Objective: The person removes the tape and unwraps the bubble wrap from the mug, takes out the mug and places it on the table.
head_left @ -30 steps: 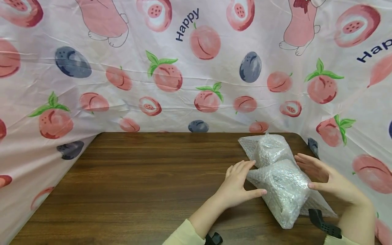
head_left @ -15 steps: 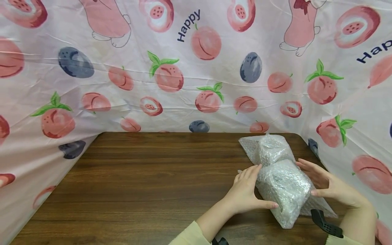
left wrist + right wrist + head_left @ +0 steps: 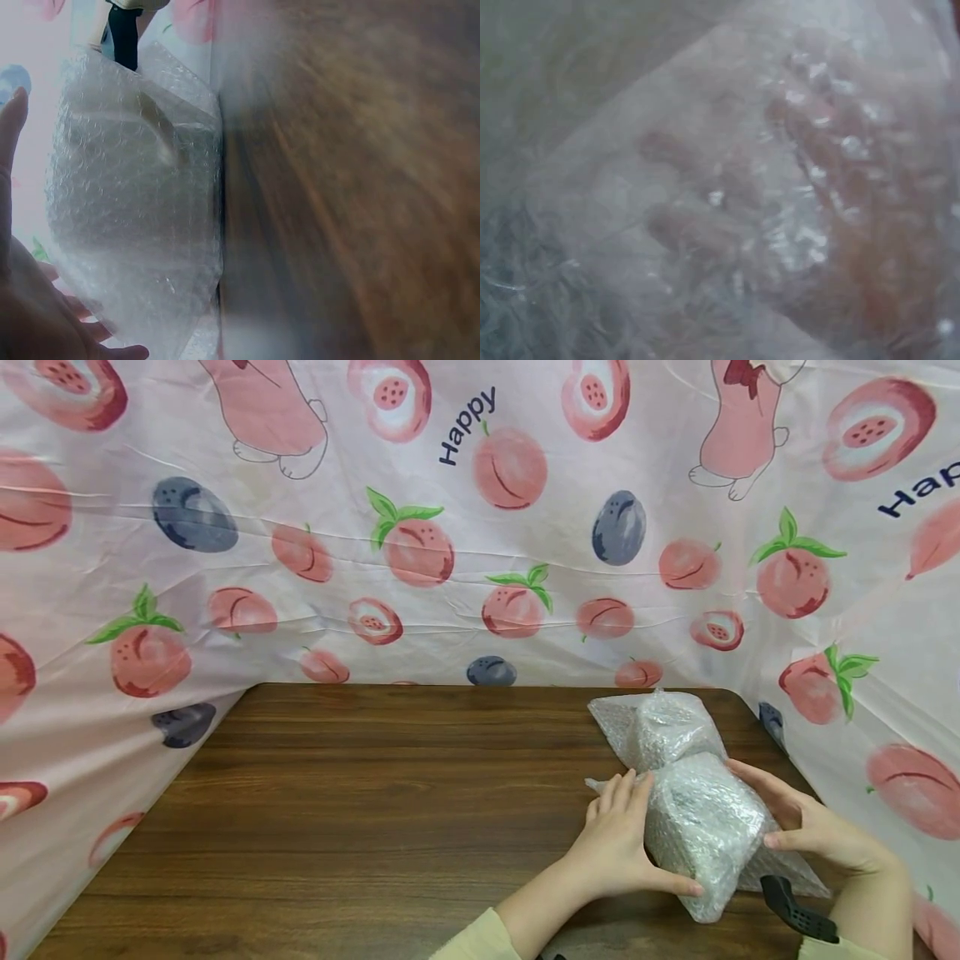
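Note:
A clear bubble-wrapped bundle (image 3: 708,818) lies on the right of the brown table between my two hands; what it contains cannot be made out. My left hand (image 3: 618,847) is against its left side, fingers extended and thumb along the near face. At its right side is my right hand (image 3: 821,835), fingers loosely spread, with the thumb tip at the wrap. In the left wrist view the bubble wrap (image 3: 135,195) stands beside my spread fingers. Blurred plastic film (image 3: 600,187) fills the right wrist view, with fingers showing through it.
A second bubble-wrapped bundle (image 3: 671,731) sits right behind the first, touching it. A loose flap of wrap (image 3: 783,870) spreads out under my right hand. The wood table (image 3: 360,810) extends left, and a fruit-print cloth (image 3: 420,635) hangs around its back and sides.
My left hand has moved right and slightly nearer, closing in along the bundle's left side and folding its left flap inward. My right hand has barely shifted.

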{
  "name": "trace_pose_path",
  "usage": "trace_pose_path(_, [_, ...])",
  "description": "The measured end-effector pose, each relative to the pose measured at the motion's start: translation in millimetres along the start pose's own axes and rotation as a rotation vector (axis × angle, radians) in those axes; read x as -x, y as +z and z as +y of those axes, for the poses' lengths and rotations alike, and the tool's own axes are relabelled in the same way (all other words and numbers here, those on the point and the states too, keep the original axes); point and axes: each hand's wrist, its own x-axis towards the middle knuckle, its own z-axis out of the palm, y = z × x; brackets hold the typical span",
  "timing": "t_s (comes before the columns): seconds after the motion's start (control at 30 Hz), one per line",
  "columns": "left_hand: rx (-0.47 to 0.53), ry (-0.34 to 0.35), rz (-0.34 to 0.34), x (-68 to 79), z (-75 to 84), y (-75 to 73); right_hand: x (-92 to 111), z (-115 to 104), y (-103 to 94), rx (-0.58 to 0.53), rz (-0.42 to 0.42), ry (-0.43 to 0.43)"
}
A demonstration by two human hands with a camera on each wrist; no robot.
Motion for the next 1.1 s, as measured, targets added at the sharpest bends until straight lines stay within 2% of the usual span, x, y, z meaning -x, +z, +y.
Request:
trace_pose_path(0.1, [-0.029, 0.003, -0.002, -0.1, 2.7, 1.4, 0.8, 2.5, 0.4, 0.014, 0.024, 0.04])
trace_pose_path(0.23, [-0.05, 0.011, -0.009, -1.0, 5.6, 4.2, 1.2, 7.1, -0.5, 0.094, 0.036, 0.035])
trace_pose_path(0.47, [-0.072, 0.006, -0.005, -2.1, 7.8, 7.6, 1.5, 10.2, 0.1, 0.063, 0.05, 0.111])
trace_pose_path(0.63, [-0.054, -0.005, -0.018, -3.4, 11.0, 8.8, -0.8, 13.2, 0.0, 0.077, 0.068, 0.098])
trace_pose_path(0.8, [-0.026, -0.009, -0.012, -4.5, 11.7, 10.1, -2.5, 14.6, 1.0, 0.041, 0.068, 0.086])
trace_pose_path(1.1, [0.08, -0.008, -0.01, -5.7, 7.5, 10.9, -3.4, 6.2, 5.2, 0.121, 0.112, 0.123])
